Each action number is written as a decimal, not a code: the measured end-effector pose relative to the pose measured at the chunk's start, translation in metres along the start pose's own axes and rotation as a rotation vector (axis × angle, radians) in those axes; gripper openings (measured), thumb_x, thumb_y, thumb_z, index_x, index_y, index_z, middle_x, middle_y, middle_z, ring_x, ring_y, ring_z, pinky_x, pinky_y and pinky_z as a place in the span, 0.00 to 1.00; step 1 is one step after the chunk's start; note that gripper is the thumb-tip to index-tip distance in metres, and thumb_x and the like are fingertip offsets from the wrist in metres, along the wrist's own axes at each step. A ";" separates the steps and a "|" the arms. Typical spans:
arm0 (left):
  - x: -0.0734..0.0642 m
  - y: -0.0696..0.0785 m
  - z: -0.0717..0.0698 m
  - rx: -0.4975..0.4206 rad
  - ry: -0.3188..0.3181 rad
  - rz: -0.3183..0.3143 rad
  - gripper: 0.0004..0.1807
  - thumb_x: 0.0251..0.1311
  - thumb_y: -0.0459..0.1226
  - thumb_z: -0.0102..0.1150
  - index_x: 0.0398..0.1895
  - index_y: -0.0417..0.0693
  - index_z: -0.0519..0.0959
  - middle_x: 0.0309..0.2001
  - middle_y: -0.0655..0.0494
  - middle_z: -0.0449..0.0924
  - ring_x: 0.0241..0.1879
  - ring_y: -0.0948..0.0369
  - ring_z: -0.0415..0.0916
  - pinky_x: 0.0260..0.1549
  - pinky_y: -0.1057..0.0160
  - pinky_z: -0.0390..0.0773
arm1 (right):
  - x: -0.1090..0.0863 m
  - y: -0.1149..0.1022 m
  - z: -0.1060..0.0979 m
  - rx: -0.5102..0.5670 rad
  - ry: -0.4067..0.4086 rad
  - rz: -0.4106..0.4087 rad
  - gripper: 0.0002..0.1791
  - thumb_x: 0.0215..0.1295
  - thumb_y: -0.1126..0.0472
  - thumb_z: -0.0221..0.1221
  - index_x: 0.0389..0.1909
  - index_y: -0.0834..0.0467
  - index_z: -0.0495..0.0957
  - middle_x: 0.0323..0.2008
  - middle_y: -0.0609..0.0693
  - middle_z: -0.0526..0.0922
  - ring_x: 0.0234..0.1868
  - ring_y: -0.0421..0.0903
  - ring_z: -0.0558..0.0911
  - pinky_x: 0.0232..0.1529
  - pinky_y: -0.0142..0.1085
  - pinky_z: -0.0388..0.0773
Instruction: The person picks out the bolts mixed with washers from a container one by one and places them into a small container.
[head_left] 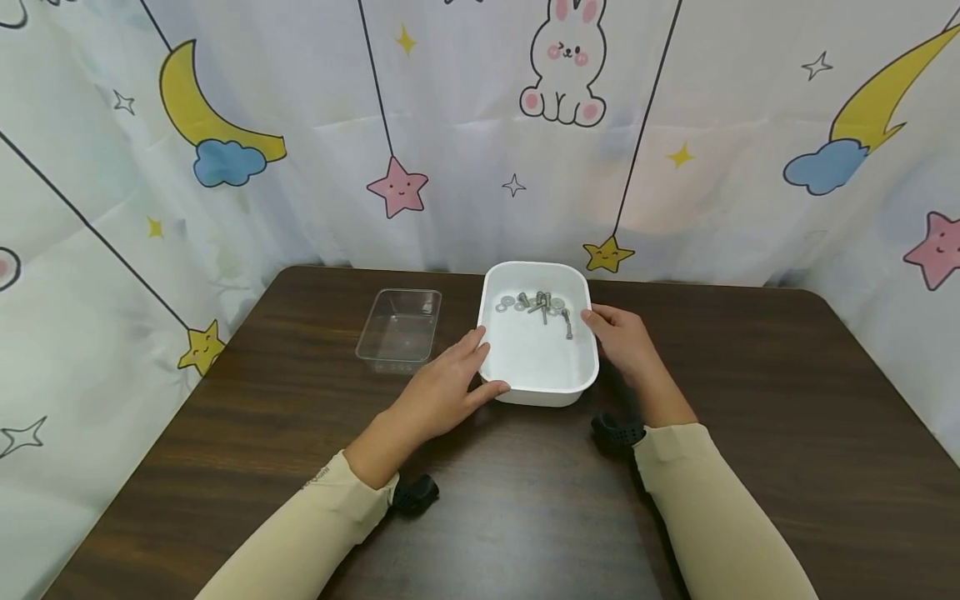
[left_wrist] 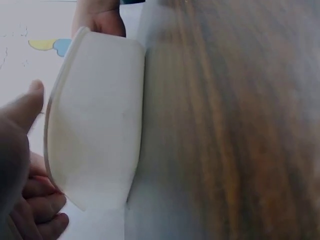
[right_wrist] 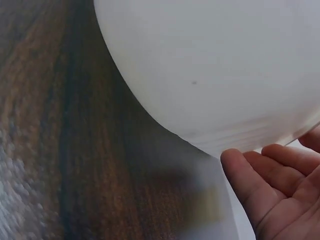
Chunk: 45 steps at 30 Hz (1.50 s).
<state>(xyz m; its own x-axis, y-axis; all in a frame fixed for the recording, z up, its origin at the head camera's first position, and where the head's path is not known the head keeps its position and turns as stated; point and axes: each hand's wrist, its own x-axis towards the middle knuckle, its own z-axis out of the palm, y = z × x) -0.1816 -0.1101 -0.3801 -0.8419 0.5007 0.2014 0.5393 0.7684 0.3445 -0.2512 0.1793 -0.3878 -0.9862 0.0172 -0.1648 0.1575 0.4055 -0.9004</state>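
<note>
Holding one white tub (head_left: 538, 357) between two hands

Two hands are touching the white tub, which is sitting over one dark table (head_left: 480, 517); whether its base is lying flat, the views are not settling. On its right side the right hand (head_left: 626, 337) is clamping the rim, thumb above and fingers tucking against the outer wall. At its near left corner the left hand (head_left: 442, 387) is setting its fingers along the side, while its thumb is reaching over the front rim; whether that hand is truly gripping cannot be told.

Inside the white tub, toward its far end, several bolts (head_left: 567, 325) and several washers (head_left: 507, 301) are lying in a loose cluster, overlapping too much for a sure count. One bolt is lying a little apart, nearest the tub's right wall. One clear tub (head_left: 397, 329) is standing just left of the white tub.

Nearer the person than the white tub, two black straps (head_left: 416, 496) are showing, one at each wrist, and two pale sleeves (head_left: 300, 525) are covering the forearms. The left cuff is bearing one small dark marking (head_left: 316, 477), too small to read.

Beyond the white tub one curtain (head_left: 480, 242) is hanging, showing one whole rabbit (head_left: 562, 83), two yellow moons (head_left: 180, 92), two blue clouds (head_left: 228, 162) and two pink stars (head_left: 398, 187).
</note>
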 end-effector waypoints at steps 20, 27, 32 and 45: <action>0.002 -0.004 0.005 -0.015 0.010 -0.003 0.38 0.68 0.56 0.52 0.70 0.38 0.67 0.75 0.45 0.58 0.70 0.49 0.64 0.62 0.49 0.72 | -0.005 -0.038 -0.016 -0.369 0.087 -0.195 0.35 0.74 0.39 0.47 0.70 0.59 0.67 0.67 0.62 0.71 0.66 0.63 0.70 0.61 0.60 0.71; 0.001 -0.006 0.004 -0.016 0.005 -0.017 0.38 0.68 0.56 0.52 0.70 0.38 0.67 0.75 0.45 0.59 0.71 0.50 0.63 0.63 0.49 0.71 | 0.002 -0.084 -0.009 -0.392 0.093 -0.327 0.31 0.74 0.41 0.49 0.69 0.55 0.70 0.66 0.57 0.74 0.66 0.58 0.72 0.61 0.57 0.72; -0.001 -0.007 0.003 -0.007 0.000 -0.022 0.38 0.67 0.57 0.52 0.70 0.39 0.67 0.75 0.46 0.58 0.71 0.50 0.64 0.62 0.50 0.72 | 0.020 -0.099 0.014 -0.409 0.047 -0.324 0.28 0.74 0.46 0.51 0.67 0.57 0.72 0.63 0.58 0.76 0.63 0.57 0.75 0.60 0.54 0.74; 0.000 -0.002 0.003 0.011 0.012 -0.007 0.38 0.67 0.58 0.51 0.70 0.39 0.67 0.75 0.47 0.59 0.71 0.52 0.64 0.63 0.52 0.72 | 0.062 -0.091 0.059 -0.468 -0.074 -0.150 0.25 0.73 0.50 0.55 0.63 0.61 0.75 0.61 0.59 0.77 0.57 0.56 0.77 0.57 0.52 0.76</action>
<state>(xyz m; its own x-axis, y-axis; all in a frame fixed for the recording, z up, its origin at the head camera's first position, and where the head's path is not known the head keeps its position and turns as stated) -0.1825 -0.1109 -0.3834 -0.8460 0.4900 0.2101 0.5331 0.7767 0.3355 -0.3235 0.0896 -0.3392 -0.9872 -0.1310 -0.0905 -0.0429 0.7659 -0.6415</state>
